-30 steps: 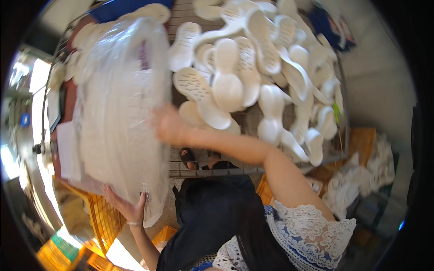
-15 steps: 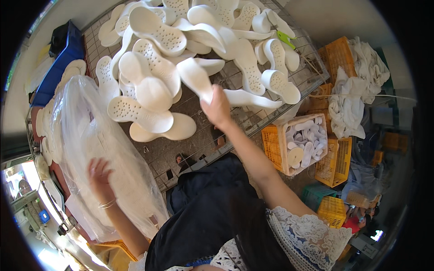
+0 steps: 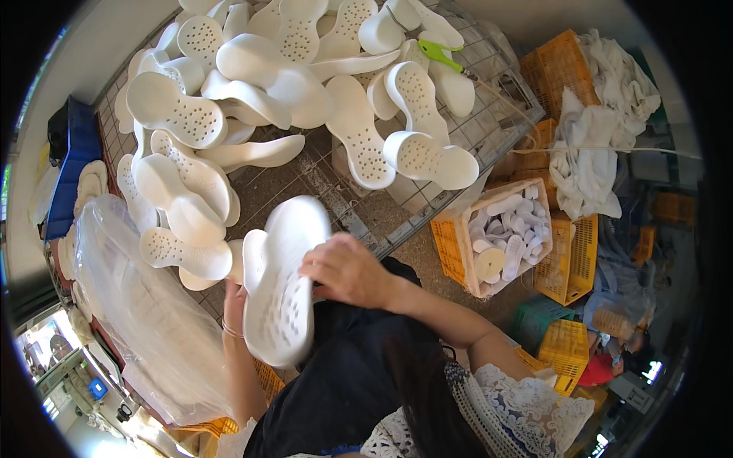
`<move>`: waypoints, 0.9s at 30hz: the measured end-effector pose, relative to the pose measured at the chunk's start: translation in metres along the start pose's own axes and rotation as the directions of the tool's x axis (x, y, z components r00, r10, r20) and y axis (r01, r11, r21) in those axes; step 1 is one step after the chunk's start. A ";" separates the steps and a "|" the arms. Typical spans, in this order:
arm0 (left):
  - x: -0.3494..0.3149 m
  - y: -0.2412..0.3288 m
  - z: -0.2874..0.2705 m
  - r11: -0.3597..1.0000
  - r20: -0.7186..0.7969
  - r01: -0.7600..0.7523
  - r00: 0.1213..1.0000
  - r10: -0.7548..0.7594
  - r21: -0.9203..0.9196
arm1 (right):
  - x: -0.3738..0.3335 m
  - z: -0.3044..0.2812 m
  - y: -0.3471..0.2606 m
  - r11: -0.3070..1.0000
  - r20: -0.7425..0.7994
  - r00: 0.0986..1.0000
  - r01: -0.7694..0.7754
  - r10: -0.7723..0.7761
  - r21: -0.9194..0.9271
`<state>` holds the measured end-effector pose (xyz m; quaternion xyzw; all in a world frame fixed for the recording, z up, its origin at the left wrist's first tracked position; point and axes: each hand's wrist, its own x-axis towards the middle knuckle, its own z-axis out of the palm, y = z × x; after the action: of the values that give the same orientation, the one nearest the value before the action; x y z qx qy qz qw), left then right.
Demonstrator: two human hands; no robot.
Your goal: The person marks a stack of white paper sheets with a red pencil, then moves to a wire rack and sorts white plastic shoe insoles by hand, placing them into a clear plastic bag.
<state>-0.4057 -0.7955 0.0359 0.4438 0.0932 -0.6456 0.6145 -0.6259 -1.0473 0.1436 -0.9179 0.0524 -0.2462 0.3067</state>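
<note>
In front of me is a white perforated shoe insole (image 3: pixel 279 298), held at a slant and blurred along its lower end. My right hand (image 3: pixel 353 273) grips its right edge with bent fingers. At its left edge is my left hand (image 3: pixel 234 307), closed against the piece, with most of its fingers hidden behind it. Part of a second white insole (image 3: pixel 254 256) shows behind the first; whether a hand holds it too I cannot tell. Beyond my hands, many similar insoles (image 3: pixel 175 111) lie heaped on a wire-mesh rack (image 3: pixel 489 99).
Green-handled snips (image 3: pixel 441 55) rest on the heap's right. A large clear plastic bag (image 3: pixel 153 320) lies on my left, a blue bin (image 3: pixel 72 168) beyond it. On my right, a lined orange crate (image 3: pixel 450 248) holds white pieces, near stacked crates (image 3: pixel 566 267) and white cloths (image 3: pixel 584 164).
My right hand has drawn back from the heap toward me with an insole. My left hand, raised and free before, has come in to its left edge. The view has shifted.
</note>
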 end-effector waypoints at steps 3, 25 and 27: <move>0.004 -0.018 0.026 0.925 0.265 -0.286 0.899 0.349 -0.250 | -0.020 -0.045 0.079 0.484 -0.042 0.527 -0.807 0.849 -0.337; 0.062 -0.015 0.105 0.666 -0.277 -0.158 0.821 0.499 0.729 | -0.054 -0.008 0.166 0.958 0.050 0.985 0.173 -0.166 -0.229; 0.079 -0.005 0.142 0.228 -0.307 0.206 0.642 0.702 0.952 | -0.059 0.012 0.141 0.991 0.272 0.960 0.089 -0.060 -0.095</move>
<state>-0.4633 -0.9455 0.0632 0.9323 -0.1655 -0.2161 0.2382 -0.6637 -1.1395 0.0275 -0.9592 -0.0114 -0.1276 0.2521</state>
